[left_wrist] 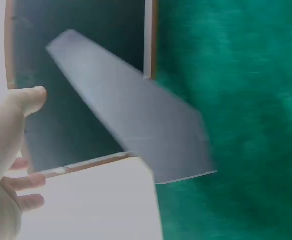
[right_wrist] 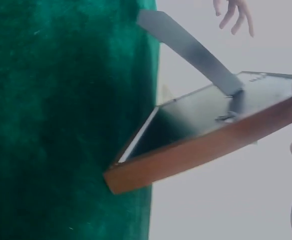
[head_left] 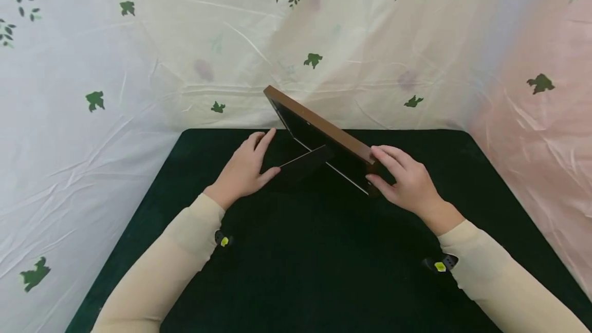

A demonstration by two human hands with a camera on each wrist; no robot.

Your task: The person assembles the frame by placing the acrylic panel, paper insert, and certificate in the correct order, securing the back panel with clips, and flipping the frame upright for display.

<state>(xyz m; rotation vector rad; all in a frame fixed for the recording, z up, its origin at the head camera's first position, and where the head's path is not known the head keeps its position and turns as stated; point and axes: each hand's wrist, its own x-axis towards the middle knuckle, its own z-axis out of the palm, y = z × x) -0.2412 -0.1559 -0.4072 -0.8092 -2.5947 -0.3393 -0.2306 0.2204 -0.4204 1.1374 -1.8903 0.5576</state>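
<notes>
A brown wooden picture frame (head_left: 319,123) is tilted above the far part of the table, its dark back turned toward me. From that back an easel stand (head_left: 302,165) sticks out, as the right wrist view also shows with the stand (right_wrist: 193,52) swung away from the frame. My right hand (head_left: 411,184) pinches the frame's right end between thumb and fingers. Beside the stand's outer end is my left hand (head_left: 240,168), fingers extended and holding nothing. The right wrist view shows a gap between the left hand (right_wrist: 235,14) and the frame. The frame's front is hidden.
A dark green cloth (head_left: 300,271) covers the table, which has rounded far corners. Behind it and along both sides hangs pale fabric (head_left: 185,40) with green leaf prints. A dark band with a yellow-green piece is on each wrist.
</notes>
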